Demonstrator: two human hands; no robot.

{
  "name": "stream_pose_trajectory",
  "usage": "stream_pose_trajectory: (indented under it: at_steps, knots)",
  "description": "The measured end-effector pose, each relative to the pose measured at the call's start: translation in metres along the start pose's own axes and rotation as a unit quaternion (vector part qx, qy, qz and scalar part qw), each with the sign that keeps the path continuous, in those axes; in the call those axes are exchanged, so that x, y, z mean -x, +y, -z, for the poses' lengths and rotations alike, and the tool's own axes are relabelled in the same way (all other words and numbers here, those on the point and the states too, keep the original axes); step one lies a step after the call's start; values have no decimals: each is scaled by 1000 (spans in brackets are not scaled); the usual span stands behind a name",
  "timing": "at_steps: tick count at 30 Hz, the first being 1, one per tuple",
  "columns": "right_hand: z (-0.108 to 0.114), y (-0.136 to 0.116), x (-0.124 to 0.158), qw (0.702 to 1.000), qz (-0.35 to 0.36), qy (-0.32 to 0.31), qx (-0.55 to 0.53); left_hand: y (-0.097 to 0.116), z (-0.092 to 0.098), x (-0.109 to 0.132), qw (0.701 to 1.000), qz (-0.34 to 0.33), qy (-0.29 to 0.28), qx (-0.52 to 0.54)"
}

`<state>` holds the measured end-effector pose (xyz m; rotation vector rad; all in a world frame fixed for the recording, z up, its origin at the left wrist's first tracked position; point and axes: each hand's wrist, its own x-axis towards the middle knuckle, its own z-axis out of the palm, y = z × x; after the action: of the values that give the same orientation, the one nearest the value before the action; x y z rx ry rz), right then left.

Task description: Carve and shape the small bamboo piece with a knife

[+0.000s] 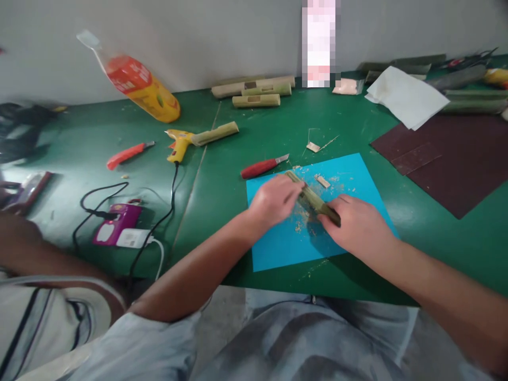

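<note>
A short bamboo tube (316,202) lies slantwise above the blue sheet (273,248). My right hand (353,219) wraps round its near right end. At the far end, my left hand (275,198) has its fingertips pinched together against the tube's upper side. Whatever sits between those fingertips is too small and blurred to make out. Pale shavings (299,226) and a small wood chip (322,181) are scattered on the sheet round the tube. Just beyond my left hand rests a red-handled carving knife (262,168), its blade pointing right.
On the left are a yellow glue gun (180,145) touching a bamboo piece (216,133), a red cutter (129,155), and a purple power adapter (117,225) with cables. A tilted drink bottle (146,90) and bamboo tubes (256,100) stand behind. Brown sheet (456,164) lies right; a person's arm (51,254) shows left.
</note>
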<state>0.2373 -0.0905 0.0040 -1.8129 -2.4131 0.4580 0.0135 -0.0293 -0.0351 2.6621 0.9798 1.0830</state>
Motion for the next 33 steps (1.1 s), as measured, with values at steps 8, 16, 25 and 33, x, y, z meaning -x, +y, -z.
stream_pose_trajectory:
  at_steps: [8,16,25,33]
  knots:
    - [-2,0,0,1000,1,3,0,2,-4,1,1000,-10,-21,3]
    - [-5,3,0,1000,14,5,10,12,-7,5,998,-38,-54,6]
    - [-6,2,2,999,19,20,17,-3,4,-2,998,33,-34,-27]
    - [-11,-2,8,995,53,60,61,2,2,1,998,51,-16,-42]
